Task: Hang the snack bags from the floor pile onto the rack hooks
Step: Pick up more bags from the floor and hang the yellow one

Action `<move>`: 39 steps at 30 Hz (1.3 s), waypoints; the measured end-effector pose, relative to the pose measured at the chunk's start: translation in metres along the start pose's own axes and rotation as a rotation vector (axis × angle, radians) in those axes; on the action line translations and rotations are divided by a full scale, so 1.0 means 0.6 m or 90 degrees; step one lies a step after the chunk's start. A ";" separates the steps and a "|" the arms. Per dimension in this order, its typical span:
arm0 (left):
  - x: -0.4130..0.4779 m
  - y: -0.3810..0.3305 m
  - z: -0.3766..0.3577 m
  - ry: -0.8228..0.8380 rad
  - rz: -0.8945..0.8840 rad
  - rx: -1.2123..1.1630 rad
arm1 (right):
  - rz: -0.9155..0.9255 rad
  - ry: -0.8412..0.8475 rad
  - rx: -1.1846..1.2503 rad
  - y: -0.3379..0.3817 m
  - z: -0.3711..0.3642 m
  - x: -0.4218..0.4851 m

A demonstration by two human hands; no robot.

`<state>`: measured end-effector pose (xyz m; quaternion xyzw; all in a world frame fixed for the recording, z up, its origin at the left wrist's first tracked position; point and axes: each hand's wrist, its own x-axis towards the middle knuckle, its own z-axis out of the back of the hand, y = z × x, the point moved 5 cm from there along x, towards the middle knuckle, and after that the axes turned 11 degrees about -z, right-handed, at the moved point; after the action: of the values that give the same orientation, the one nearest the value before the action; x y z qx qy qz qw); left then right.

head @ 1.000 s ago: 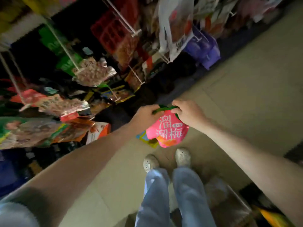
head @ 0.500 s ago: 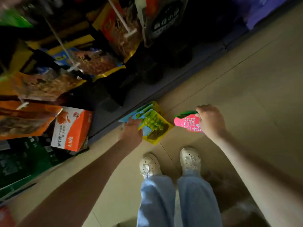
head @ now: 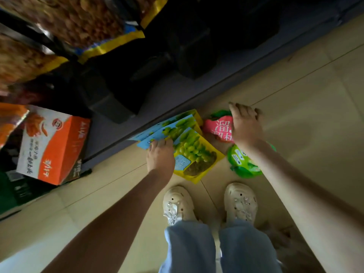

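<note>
grape bags (head: pixel 194 152) flat, blue ends toward shelf (head: pixel 173 93)

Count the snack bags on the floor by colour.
Yellow-and-blue grape bags: 3 visible, fanned; there may be more underneath
Pink bag: 1
Green bag: 1
Total: 5 visible

Orange carton (head: pixel 56 146) — white clogs (head: pixel 178 202)

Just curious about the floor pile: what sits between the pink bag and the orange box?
A fanned stack of yellow-and-blue grape bags, the left hand on it, then the rack's dark base toward the orange box. Head view.
</note>
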<state>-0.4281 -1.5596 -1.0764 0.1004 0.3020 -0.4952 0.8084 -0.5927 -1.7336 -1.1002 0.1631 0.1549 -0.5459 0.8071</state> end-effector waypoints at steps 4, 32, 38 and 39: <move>-0.029 -0.012 0.031 -0.028 -0.076 -0.049 | 0.083 -0.040 0.118 0.057 0.054 -0.059; -0.630 -0.132 0.940 -0.479 -0.103 -0.271 | 0.445 -0.236 0.265 0.272 1.036 -0.481; -0.744 -0.068 1.089 -0.611 -0.051 -0.319 | 0.506 -0.132 0.241 0.403 1.183 -0.541; -0.762 -0.055 1.110 -0.628 -0.057 -0.302 | 0.512 -0.120 0.264 0.426 1.200 -0.547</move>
<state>-0.3470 -1.5447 -0.2722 -0.3416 -0.0053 -0.4355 0.8328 -0.4197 -1.6828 -0.2889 0.3181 -0.1075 -0.2212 0.9156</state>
